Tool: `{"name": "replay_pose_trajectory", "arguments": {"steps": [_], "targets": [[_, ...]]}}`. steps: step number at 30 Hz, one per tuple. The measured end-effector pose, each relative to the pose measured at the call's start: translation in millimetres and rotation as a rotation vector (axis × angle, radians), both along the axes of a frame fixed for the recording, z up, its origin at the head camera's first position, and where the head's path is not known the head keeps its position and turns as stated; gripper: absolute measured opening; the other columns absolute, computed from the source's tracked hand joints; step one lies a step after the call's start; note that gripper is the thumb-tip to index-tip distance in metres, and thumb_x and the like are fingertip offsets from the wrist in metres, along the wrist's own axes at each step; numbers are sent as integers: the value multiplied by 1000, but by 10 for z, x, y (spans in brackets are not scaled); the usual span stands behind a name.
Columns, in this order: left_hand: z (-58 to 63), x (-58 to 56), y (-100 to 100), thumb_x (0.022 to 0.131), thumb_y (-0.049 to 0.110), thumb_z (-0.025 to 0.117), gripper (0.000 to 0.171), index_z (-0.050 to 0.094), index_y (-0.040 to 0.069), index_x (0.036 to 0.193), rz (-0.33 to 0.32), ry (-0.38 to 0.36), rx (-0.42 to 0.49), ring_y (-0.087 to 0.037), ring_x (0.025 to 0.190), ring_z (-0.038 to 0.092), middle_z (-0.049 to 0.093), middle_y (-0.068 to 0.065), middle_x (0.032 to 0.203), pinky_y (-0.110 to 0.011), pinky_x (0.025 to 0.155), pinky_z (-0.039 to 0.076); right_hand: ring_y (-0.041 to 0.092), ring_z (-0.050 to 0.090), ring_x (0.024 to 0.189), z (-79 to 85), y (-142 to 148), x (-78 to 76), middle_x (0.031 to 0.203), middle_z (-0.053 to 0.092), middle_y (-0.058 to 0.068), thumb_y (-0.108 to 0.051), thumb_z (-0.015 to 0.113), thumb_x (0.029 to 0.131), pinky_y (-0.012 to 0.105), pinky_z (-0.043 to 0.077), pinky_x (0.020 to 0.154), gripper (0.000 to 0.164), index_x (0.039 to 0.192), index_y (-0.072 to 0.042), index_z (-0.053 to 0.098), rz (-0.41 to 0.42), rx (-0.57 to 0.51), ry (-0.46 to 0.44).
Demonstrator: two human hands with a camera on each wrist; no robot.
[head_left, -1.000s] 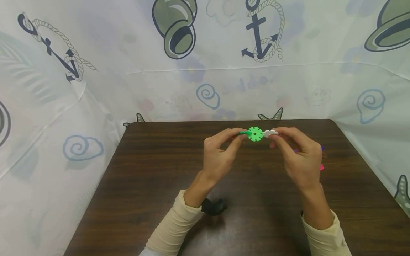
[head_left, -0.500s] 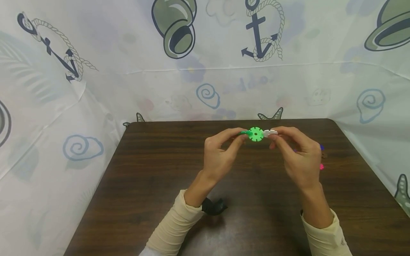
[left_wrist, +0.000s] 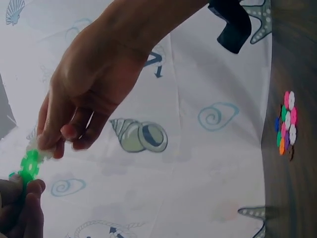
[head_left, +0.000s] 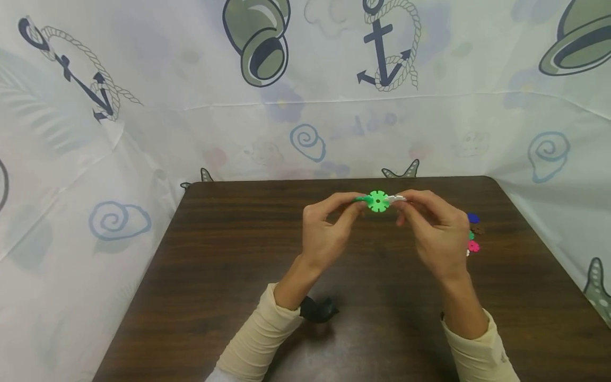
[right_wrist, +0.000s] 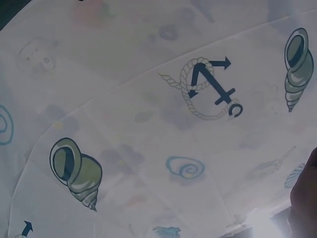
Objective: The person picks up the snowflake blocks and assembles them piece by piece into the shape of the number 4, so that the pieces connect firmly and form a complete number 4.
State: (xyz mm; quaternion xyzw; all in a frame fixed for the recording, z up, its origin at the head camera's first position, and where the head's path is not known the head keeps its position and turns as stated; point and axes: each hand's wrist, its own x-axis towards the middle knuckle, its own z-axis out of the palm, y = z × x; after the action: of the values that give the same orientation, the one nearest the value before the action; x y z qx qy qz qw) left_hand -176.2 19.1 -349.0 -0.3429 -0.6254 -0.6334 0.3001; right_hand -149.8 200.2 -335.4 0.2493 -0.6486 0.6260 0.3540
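Observation:
In the head view, above the far part of the table, my left hand (head_left: 326,228) pinches a dark green notched disc (head_left: 361,199), seen edge-on. Joined to its right side is a light green notched disc (head_left: 378,201), facing the camera. My right hand (head_left: 439,239) pinches a white notched disc (head_left: 395,198) against the light green one's right edge; whether their slots interlock cannot be told. The left wrist view has the light green disc (left_wrist: 29,164) between both hands, with fingers covering much of the white one. Only a dark part of a hand (right_wrist: 304,203) enters the right wrist view.
Several colored discs (left_wrist: 287,124) lie together on the dark wooden table (head_left: 229,254), partly hidden behind my right hand in the head view. A printed white cloth (head_left: 238,138) hangs behind and beside the table. A black device (head_left: 319,309) sits at my left wrist.
My right hand has shifted slightly left and turned the white disc, which now looks thinner. More of the loose discs show beside that hand. The left hand stays nearly still.

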Motion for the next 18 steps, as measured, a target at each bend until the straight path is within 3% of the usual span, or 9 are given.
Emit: {"name": "replay_pose_trajectory", "arguments": {"steps": [5, 10, 18], "targets": [[-13, -17, -24, 93, 1, 74, 9, 76, -4, 100, -12, -48, 0, -23, 65, 69, 73, -17, 75, -28, 59, 50, 7, 64, 58, -30, -48, -12, 83, 76, -1, 26, 70, 80, 15, 54, 59, 19, 96, 16, 72, -9, 4, -14], [-9, -27, -78, 97, 8, 69, 11, 73, 0, 104, -27, -148, -55, -14, 66, 67, 73, -16, 79, -27, 62, 54, 6, 64, 60, -58, -68, -18, 83, 75, -7, 25, 69, 81, 14, 54, 59, 21, 98, 13, 73, -36, 43, -32], [10, -8, -100, 97, 12, 71, 23, 72, 6, 119, -95, -270, -141, -17, 84, 73, 76, -12, 106, -38, 72, 62, 9, 65, 62, -59, -47, -20, 84, 73, -7, 20, 70, 84, 15, 53, 60, 23, 103, 8, 74, -41, 141, -66]]}}
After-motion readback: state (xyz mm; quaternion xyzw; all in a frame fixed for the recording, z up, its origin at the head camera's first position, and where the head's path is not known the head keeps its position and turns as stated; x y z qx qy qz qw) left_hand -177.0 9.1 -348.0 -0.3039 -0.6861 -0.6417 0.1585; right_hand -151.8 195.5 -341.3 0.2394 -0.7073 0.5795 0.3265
